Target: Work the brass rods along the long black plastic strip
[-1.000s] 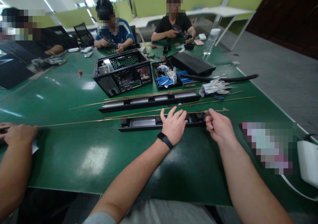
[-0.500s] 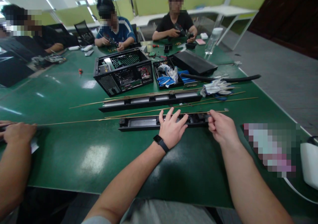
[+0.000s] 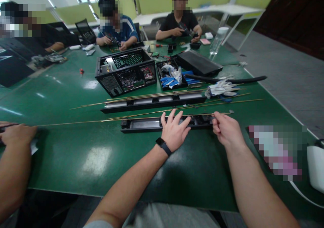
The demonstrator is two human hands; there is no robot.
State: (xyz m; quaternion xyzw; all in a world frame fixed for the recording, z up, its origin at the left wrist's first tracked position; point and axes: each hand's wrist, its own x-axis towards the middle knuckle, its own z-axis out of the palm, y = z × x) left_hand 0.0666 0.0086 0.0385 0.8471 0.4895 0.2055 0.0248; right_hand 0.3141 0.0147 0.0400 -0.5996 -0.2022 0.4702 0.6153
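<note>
The left hand (image 3: 174, 132) is slightly further left along the near black strip (image 3: 144, 130), fingers spread wide over it. The right hand (image 3: 225, 128) curls at its right end — whether gripping, I cannot tell. An uneven pull against light steadying could skew the strip — perhaps into the rods (image 3: 141, 115) on its far side

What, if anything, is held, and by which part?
The right hand looks closed on the nearer black bar at its right end; exact grip hidden. The left hand is spread over it, gripping nothing.
</note>
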